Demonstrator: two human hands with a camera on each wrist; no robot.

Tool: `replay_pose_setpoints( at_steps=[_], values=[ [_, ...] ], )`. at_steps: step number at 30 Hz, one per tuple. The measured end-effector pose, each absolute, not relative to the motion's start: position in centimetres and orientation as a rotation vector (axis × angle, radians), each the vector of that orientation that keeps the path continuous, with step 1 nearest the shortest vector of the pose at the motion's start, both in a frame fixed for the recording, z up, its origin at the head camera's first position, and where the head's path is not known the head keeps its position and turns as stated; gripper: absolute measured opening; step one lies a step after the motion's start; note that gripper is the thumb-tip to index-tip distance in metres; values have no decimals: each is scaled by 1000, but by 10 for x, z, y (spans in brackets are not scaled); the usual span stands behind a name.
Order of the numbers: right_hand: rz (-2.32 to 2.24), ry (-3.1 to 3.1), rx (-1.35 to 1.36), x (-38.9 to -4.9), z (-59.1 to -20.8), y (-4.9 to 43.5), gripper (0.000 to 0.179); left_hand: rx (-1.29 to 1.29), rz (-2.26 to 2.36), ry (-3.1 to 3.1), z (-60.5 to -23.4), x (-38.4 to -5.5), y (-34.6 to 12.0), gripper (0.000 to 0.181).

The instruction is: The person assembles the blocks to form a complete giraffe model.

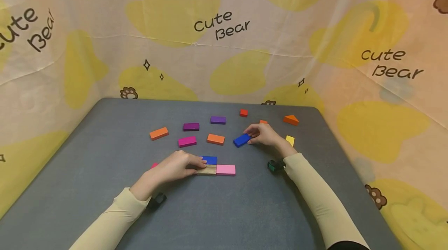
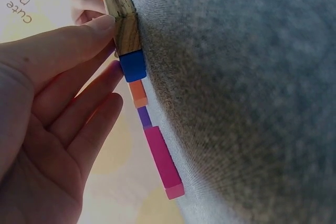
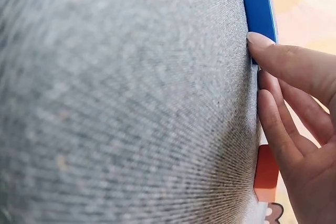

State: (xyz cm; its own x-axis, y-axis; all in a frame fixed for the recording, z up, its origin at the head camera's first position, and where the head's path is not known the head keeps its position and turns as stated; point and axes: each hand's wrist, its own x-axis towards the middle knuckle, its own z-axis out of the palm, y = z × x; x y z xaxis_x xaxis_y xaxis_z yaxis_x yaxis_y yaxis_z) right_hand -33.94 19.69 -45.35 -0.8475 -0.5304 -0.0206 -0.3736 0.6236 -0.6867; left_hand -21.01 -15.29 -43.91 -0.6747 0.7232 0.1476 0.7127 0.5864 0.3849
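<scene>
In the head view, my left hand (image 1: 178, 166) pinches a bare wooden block (image 1: 207, 170), its index fingertip reaching the blue block (image 1: 210, 160) behind. The left wrist view shows the thumb (image 2: 97, 31) against the wooden block (image 2: 127, 34), while the other fingers lie loosely beside it. A pink block (image 1: 226, 170) adjoins the wooden block's right end. Farther right, my right hand (image 1: 264, 135) grips the near-right end of another blue block (image 1: 241, 140) on the table. The right wrist view shows its thumb on that blue block (image 3: 258, 6).
Behind the hands lie orange (image 1: 215, 139), magenta (image 1: 187, 141) and purple (image 1: 218, 120) blocks. A red block (image 1: 243, 113) and an orange triangular block (image 1: 291, 120) are near the back edge. A yellow block (image 1: 290, 140) lies beside my right wrist. Printed cloth (image 1: 231, 71) surrounds the grey table (image 1: 224, 211).
</scene>
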Motion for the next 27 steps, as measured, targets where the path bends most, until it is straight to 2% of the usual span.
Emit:
replay_pose_setpoints(
  at_steps=[21, 27],
  values=[
    [-1000, 2702, -637, -326, -449, 196, 34, 1250, 666, 2762, -440, -211, -152, 28],
    [-1005, 2713, -685, -320, -446, 195, 35, 1248, 676, 2761, -439, -212, -152, 28]
  ],
)
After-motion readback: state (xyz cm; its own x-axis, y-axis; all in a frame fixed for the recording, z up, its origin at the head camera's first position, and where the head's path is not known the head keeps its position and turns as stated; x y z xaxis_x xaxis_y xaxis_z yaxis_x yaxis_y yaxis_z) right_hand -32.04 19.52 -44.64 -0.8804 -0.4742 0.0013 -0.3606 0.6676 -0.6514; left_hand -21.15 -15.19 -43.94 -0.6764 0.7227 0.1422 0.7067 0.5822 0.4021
